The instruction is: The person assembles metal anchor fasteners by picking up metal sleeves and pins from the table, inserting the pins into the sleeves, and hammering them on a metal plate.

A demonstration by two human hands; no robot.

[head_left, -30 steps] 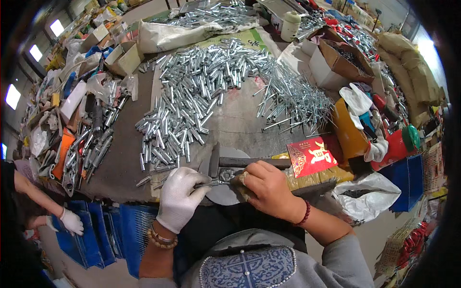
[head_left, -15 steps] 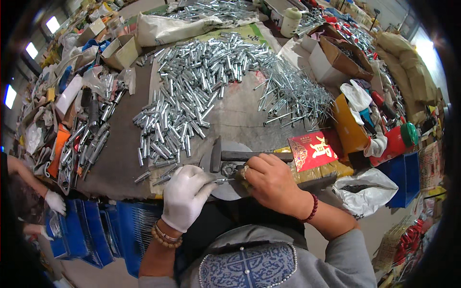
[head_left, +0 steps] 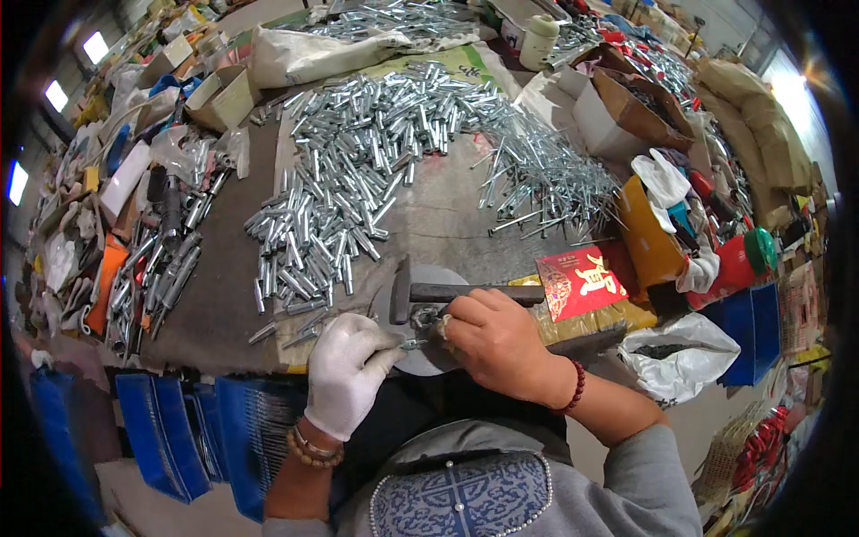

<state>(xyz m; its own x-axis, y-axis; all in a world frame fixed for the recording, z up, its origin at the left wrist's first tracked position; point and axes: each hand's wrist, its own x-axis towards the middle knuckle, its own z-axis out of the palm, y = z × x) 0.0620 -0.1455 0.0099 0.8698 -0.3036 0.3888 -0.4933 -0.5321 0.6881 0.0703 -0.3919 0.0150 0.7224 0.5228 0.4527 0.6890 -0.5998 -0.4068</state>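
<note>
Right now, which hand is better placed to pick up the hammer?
Right, probably. The bare right hand lies just below the hammer handle, nearly touching it. The gloved left hand sits lower left, its fingers pinching a small metal part.

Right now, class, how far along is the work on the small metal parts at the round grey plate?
Done: I cannot tell finished pieces apart. In hand: the white-gloved left hand and bare right hand pinch one small metal part together over the round grey plate, beside a hammer. Left: a big heap of shiny silver tubes and thin rods covers the table.
</note>
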